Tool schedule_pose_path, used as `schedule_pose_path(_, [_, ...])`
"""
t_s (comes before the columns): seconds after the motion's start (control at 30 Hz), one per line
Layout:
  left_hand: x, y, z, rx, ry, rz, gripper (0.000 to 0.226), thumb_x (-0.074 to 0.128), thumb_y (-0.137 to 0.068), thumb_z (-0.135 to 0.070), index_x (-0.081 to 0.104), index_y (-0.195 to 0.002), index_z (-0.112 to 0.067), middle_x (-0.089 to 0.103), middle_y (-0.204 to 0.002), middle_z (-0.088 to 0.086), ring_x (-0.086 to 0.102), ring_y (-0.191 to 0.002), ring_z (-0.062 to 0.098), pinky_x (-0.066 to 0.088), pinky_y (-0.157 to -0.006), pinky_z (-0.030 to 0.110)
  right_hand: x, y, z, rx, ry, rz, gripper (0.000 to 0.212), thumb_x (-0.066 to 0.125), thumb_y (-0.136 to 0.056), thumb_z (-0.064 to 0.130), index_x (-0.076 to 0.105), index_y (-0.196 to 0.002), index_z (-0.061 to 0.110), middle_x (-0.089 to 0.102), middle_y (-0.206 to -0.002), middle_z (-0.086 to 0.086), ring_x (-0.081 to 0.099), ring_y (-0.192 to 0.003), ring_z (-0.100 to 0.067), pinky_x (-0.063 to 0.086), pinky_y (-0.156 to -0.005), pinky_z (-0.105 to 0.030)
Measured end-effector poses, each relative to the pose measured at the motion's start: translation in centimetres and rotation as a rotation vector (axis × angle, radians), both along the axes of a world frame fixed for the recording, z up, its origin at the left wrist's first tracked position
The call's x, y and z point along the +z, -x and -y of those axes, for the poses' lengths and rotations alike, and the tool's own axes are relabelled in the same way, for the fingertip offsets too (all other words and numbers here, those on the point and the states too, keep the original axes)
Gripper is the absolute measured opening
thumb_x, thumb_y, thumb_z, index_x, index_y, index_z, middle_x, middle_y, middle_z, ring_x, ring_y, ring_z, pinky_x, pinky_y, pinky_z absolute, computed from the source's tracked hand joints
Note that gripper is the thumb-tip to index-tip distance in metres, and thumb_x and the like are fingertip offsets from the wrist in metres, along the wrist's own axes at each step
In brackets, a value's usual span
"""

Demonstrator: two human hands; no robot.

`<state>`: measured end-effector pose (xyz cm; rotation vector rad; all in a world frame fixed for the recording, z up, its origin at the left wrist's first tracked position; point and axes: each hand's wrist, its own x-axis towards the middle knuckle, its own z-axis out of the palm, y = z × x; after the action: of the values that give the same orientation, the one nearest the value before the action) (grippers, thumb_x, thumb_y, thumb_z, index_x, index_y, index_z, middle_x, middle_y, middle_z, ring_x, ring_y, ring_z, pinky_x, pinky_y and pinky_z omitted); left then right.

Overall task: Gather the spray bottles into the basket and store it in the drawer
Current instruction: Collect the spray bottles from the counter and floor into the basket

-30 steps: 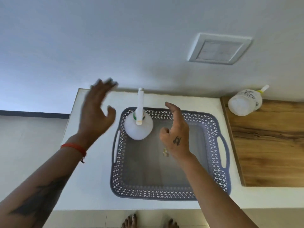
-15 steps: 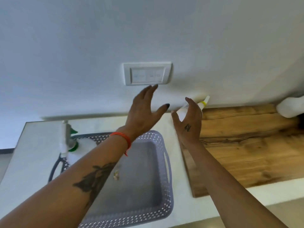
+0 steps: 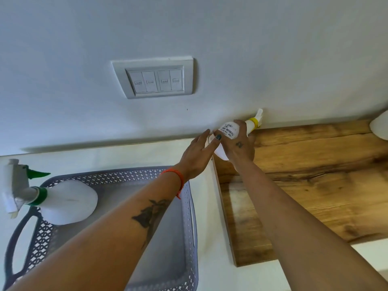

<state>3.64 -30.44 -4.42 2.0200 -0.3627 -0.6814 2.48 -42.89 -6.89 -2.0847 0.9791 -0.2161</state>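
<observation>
Head view. Basket (image 3: 189, 206): grey, perforated, on the white counter (image 3: 126, 156); holds one green-collared spray bottle (image 3: 67, 201), standing. Yellow-collared spray bottle (image 3: 230, 131): on the wooden board (image 3: 315, 185) by the wall. Right hand (image 3: 239, 148): fingers wrapped round its body. Left hand (image 3: 196, 156): fingers spread, tips apparently touching the bottle's side, contact unclear. Advice: firm the grip below the collar, lift clear of the board edge, set upright beside the first.
</observation>
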Motion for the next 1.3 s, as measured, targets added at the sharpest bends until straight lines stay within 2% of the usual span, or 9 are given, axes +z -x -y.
schedule_pose_path(0.17, [0.9, 0.5, -0.9, 0.11, 0.147, -0.156, 0.057, 0.032, -0.098, -0.046, 0.02, -0.149, -0.024, 0.025, -0.157, 0.001, 0.025, -0.143, 0.023, 0.023, -0.117, 0.048, 0.1, 2.5, -2.0, 0.017, 0.01, 0.125, 0.067, 0.07, -0.071, 0.054, 0.039, -0.129, 0.04, 0.037, -0.133, -0.013, 0.051, -0.107, -0.032, 0.049, -0.076, -0.032])
schedule_pose_path(0.4, [4.2, 1.3, -4.7, 0.138, 0.218, -0.222, 0.063, 0.057, -0.089, -0.038, 0.029, -0.144, -0.025, 0.045, -0.144, 0.008, 0.046, -0.129, 0.028, 0.039, -0.109, 0.047, 2.1, 7.0, -6.8, 0.17, 0.161, 0.409, 0.076, 0.076, -0.067, 0.048, 0.045, -0.132, 0.026, 0.038, -0.137, -0.017, 0.05, -0.116, -0.029, 0.059, -0.075, -0.042])
schedule_pose_path(0.5, [6.2, 2.4, -7.0, 0.118, 0.252, -0.194, 0.078, 0.072, -0.077, -0.037, 0.032, -0.143, -0.029, 0.049, -0.139, 0.005, 0.054, -0.12, 0.025, 0.047, -0.102, 0.044, 4.5, 8.2, -9.5, 0.29, 0.239, 0.558, 0.075, 0.073, -0.065, 0.048, 0.044, -0.129, 0.022, 0.036, -0.137, -0.02, 0.045, -0.122, -0.024, 0.055, -0.084, -0.027])
schedule_pose_path(0.6, [8.1, 4.0, -10.6, 0.139, 0.292, -0.135, 0.085, 0.078, -0.067, -0.035, 0.034, -0.14, -0.032, 0.053, -0.129, -0.001, 0.056, -0.114, 0.02, 0.05, -0.098, 0.041, 6.7, 9.2, -12.7, 0.4, 0.259, 0.665, 0.077, 0.084, -0.062, 0.026, 0.036, -0.122, 0.019, 0.037, -0.133, -0.023, 0.041, -0.124, -0.025, 0.047, -0.093, -0.017])
schedule_pose_path(0.73, [8.3, 6.5, -16.1, 0.199, 0.327, 0.009, 0.083, 0.079, -0.057, -0.035, 0.042, -0.132, -0.033, 0.056, -0.117, -0.015, 0.054, -0.103, -0.007, 0.049, -0.091, 0.02, 9.2, 10.4, -16.4, 0.442, -0.237, 0.789, 0.07, 0.065, -0.058, 0.007, 0.032, -0.117, 0.021, 0.043, -0.119, -0.001, 0.05, -0.11, -0.013, 0.051, -0.081, -0.028])
schedule_pose_path(0.8, [7.6, 7.4, -18.8, 0.223, 0.332, 0.044, 0.081, 0.079, -0.056, -0.035, 0.042, -0.128, -0.038, 0.055, -0.114, -0.022, 0.051, -0.1, -0.018, 0.045, -0.084, 0.007, 10.2, 10.2, -17.5, 0.419, -0.502, 0.731, 0.074, 0.055, -0.057, 0.003, 0.034, -0.124, 0.024, 0.049, -0.11, 0.003, 0.055, -0.1, -0.004, 0.05, -0.078, -0.021])
schedule_pose_path(0.87, [6.7, 7.9, -20.7, 0.217, 0.29, 0.072, 0.08, 0.079, -0.056, -0.034, 0.04, -0.126, -0.041, 0.055, -0.116, -0.021, 0.053, -0.102, -0.011, 0.045, -0.082, 0.006, 10.4, 9.4, -18.2, 0.433, -0.577, 0.563, 0.067, 0.059, -0.066, 0.008, 0.044, -0.127, 0.03, 0.06, -0.104, 0.008, 0.06, -0.096, -0.006, 0.051, -0.076, -0.022])
schedule_pose_path(1.03, [3.2, 8.1, -23.3, 0.272, 0.166, 0.137, 0.09, 0.078, -0.061, -0.033, 0.033, -0.139, -0.03, 0.049, -0.134, -0.004, 0.05, -0.119, 0.013, 0.044, -0.097, 0.024, 8.5, 7.4, -21.1, 0.509, -0.335, 0.289, 0.039, 0.073, -0.078, 0.02, 0.061, -0.115, 0.023, 0.067, -0.11, 0.001, 0.063, -0.103, -0.017, 0.05, -0.089, -0.031])
schedule_pose_path(1.3, [-1.7, 7.4, -23.6, 0.324, -0.011, 0.218, 0.077, 0.069, -0.079, -0.009, 0.03, -0.145, -0.013, 0.027, -0.155, 0.002, 0.021, -0.145, 0.014, 0.017, -0.109, 0.015, 3.0, 6.4, -24.5, 0.604, -0.059, 0.369, 0.027, 0.075, -0.076, 0.019, 0.059, -0.097, 0.024, 0.063, -0.091, 0.007, 0.06, -0.089, -0.012, 0.045, -0.081, -0.024])
